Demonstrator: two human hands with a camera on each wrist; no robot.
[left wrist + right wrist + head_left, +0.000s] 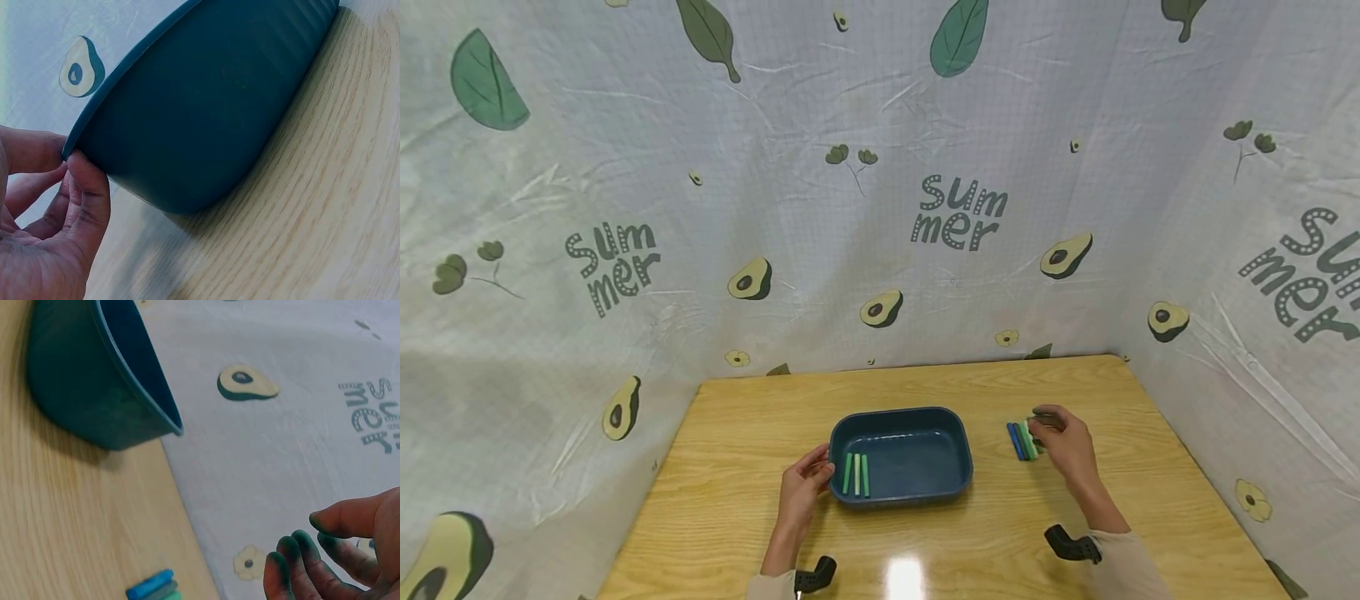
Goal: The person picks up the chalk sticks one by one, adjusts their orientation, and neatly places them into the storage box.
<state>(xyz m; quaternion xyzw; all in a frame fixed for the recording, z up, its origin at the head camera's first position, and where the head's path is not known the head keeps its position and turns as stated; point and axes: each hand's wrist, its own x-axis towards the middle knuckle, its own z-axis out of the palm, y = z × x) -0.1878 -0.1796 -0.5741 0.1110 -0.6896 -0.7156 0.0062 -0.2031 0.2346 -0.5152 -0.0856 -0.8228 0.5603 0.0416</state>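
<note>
A dark blue-green plastic basin (901, 457) stands on the table, with three green and pale chalk sticks (857, 475) side by side at its left end. My left hand (801, 492) pinches the basin's left rim between thumb and fingers, as the left wrist view shows up close. To the right of the basin lies a row of blue and green chalk sticks (1019, 442). Just over that row's right side is my right hand (1070, 446), hiding part of it. In the right wrist view its fingertips (304, 540) are stained green, with nothing between thumb and fingers.
A light wooden table (737, 417) carries everything. White sheeting (820, 333) printed with avocados and lettering hangs behind it and along both sides. Each wrist wears a black camera mount (1070, 546).
</note>
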